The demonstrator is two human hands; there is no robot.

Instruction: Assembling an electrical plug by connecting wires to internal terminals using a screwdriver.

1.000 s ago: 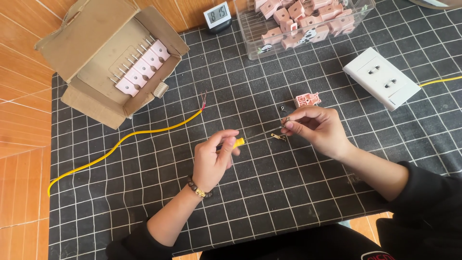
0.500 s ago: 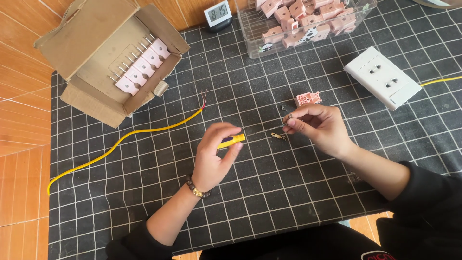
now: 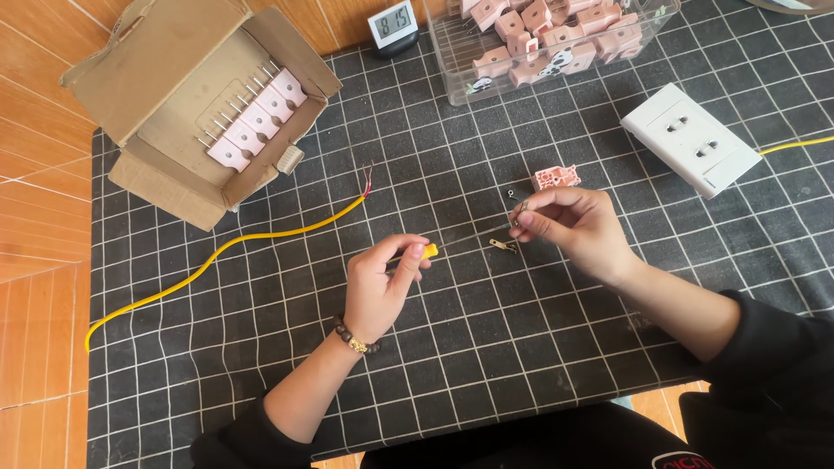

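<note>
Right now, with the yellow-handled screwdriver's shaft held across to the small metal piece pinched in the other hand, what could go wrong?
1. The small metal piece sits only between the right hand's fingertips; it could slip and vanish on the black gridded mat.
2. The loose brass clip and tiny dark screw lie right beside that hand and could get knocked away.
3. The left hand grips the yellow-handled screwdriver far from its tip, so the tip may slip toward the fingers.

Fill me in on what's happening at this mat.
A person sits at a black gridded mat. The left hand grips a yellow-handled screwdriver, its thin shaft reaching to a small metal part pinched in the right hand. Another metal piece and a pink connector lie beside them.
</note>
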